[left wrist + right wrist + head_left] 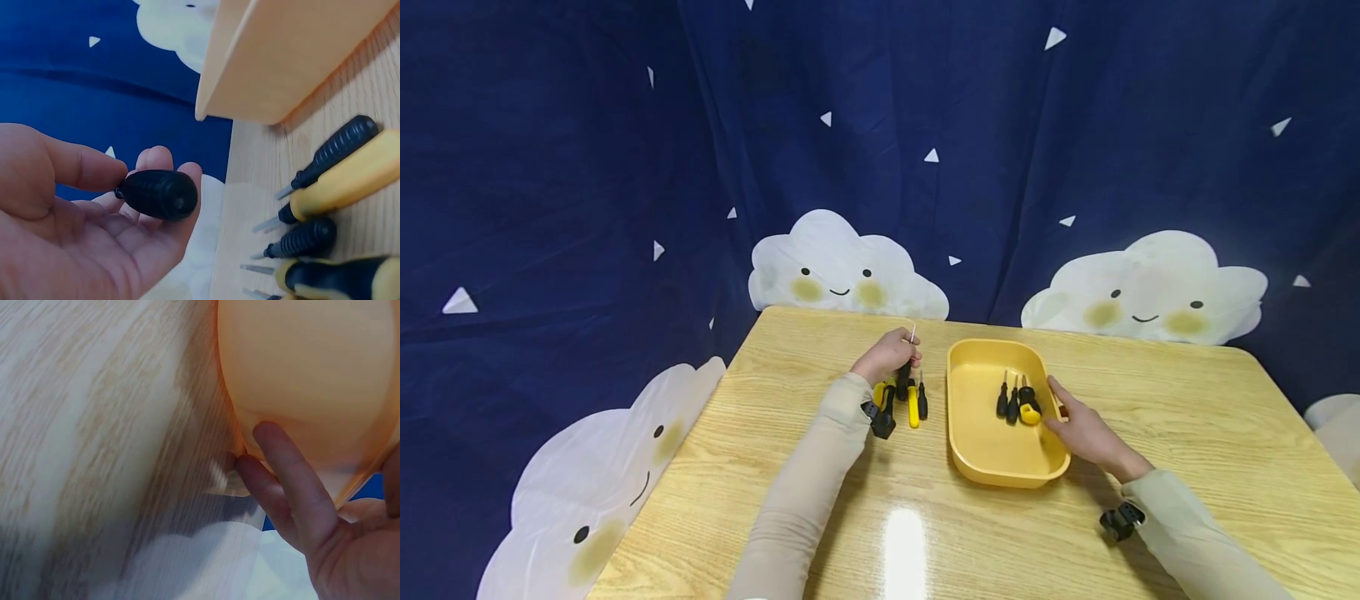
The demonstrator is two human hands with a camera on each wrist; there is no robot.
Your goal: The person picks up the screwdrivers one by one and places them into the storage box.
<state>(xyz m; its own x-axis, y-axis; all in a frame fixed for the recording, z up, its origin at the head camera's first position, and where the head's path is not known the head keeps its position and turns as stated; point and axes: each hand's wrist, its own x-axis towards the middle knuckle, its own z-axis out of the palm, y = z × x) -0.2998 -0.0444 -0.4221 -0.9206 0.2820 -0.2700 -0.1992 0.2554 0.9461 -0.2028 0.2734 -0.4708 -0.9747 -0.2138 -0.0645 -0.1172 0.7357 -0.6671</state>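
Note:
My left hand [886, 357] pinches a screwdriver [159, 194] between thumb and fingers, its black handle end facing the wrist camera. In the head view the thin shaft points up and away. Below this hand, several screwdrivers lie side by side on the table, among them a yellow-handled screwdriver [913, 404] and a black-handled screwdriver [922, 402]. On the right, my right hand [1090, 433] holds the side of a yellow plastic bin [992, 454], with fingers against its outer wall [300, 375]. Inside lie two black-handled screwdrivers [1012, 408] and a stubby black-and-yellow screwdriver [1028, 407].
The wooden table [760, 400] carries both the bin and the loose screwdrivers. Behind it hangs a dark blue curtain [880, 183] printed with white clouds and triangles. The bin stands just right of the screwdriver group.

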